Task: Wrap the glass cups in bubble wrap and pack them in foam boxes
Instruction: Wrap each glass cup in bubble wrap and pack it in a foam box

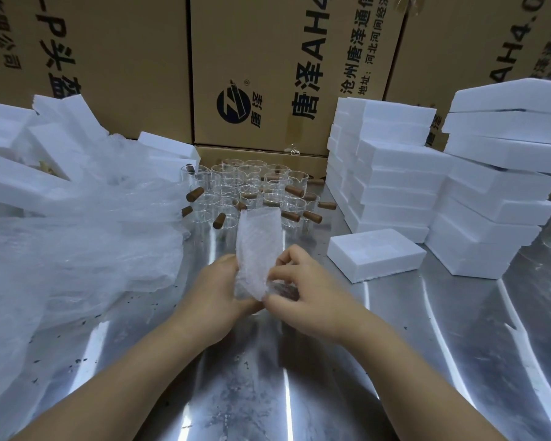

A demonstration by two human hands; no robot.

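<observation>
Both my hands hold one piece of bubble wrap upright above the steel table. My left hand grips its lower left side. My right hand pinches its lower right edge, where a dark shape shows through the wrap; I cannot tell what it is. Behind the wrap stand several clear glass cups with brown wooden handles, clustered at the middle of the table. A single closed white foam box lies to the right of my hands.
Stacks of white foam boxes rise at the right and far right. A heap of clear plastic and bubble wrap with loose foam pieces fills the left. Large cardboard cartons wall off the back.
</observation>
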